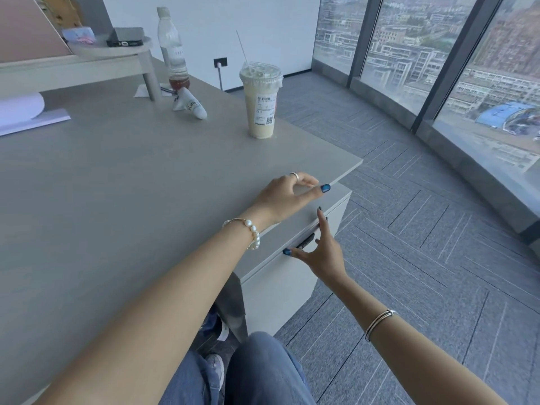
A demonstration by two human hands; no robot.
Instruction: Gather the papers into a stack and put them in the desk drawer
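The papers [27, 116] lie at the far left edge of the grey desk [117, 185], white sheets with one curled up on top. Both hands are far from them. My left hand [287, 192] rests over the desk's right front edge, fingers loosely apart and holding nothing. Just below stands the pale drawer unit [280, 290], which looks closed. My right hand [320, 252] is spread against its top front edge beside a dark handle slot [305, 242], thumb and fingers apart, with nothing in its grasp.
An iced drink cup [261, 103] with a straw stands near the desk's right edge. Farther back are a water bottle [172, 48], a small white pouch [190, 106] and a raised shelf [111, 51]. Grey carpet and tall windows lie to the right.
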